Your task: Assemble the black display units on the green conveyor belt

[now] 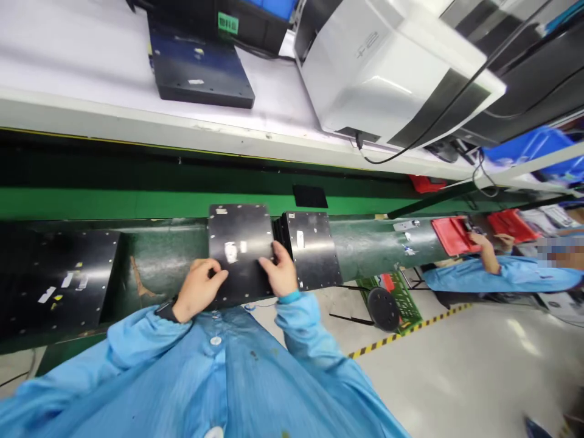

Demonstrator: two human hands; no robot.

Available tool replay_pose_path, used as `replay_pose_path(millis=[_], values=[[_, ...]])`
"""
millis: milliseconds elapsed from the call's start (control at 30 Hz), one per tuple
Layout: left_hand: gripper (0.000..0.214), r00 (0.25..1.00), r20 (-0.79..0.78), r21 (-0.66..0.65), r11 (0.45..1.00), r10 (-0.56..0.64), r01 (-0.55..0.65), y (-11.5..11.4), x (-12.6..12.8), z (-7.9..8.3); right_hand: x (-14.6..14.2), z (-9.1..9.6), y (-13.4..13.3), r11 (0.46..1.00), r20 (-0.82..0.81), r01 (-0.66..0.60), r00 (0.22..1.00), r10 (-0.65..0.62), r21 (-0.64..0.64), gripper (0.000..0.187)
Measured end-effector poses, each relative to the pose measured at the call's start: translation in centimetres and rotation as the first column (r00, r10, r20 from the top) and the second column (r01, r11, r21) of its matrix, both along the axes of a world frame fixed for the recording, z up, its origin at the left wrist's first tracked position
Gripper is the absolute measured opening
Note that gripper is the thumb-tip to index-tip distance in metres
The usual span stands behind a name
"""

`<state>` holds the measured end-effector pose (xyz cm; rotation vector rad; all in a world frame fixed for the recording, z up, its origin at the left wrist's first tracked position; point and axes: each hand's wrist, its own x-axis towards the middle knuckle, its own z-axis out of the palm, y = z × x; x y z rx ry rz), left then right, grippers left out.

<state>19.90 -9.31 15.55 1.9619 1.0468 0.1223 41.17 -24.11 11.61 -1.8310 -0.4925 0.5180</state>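
Note:
A flat black panel with small white labels lies before me over the green work surface. My right hand grips its right edge, with the thumb on top. Over the lower left part of the panel, my left hand is closed, thumb and forefinger brought together. Anything between those fingertips is hidden. Close by on the right stands a stack of similar black panels. Farther left lies a larger black panel with labels and yellow marks.
On the white shelf above are a dark flat box, a black bin and a white machine with a cable. A stool stands below right. Farther right, a co-worker's hand is near a red tray.

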Motion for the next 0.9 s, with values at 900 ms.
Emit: replay_pose_path(millis=[900], values=[[0.030, 0.932, -0.014, 0.420, 0.848, 0.363, -0.324, 9.5, -9.1, -4.1, 4.4, 4.6, -2.5, 0.998, 0.140, 0.062, 0.988, -0.062, 0.005, 0.057]])
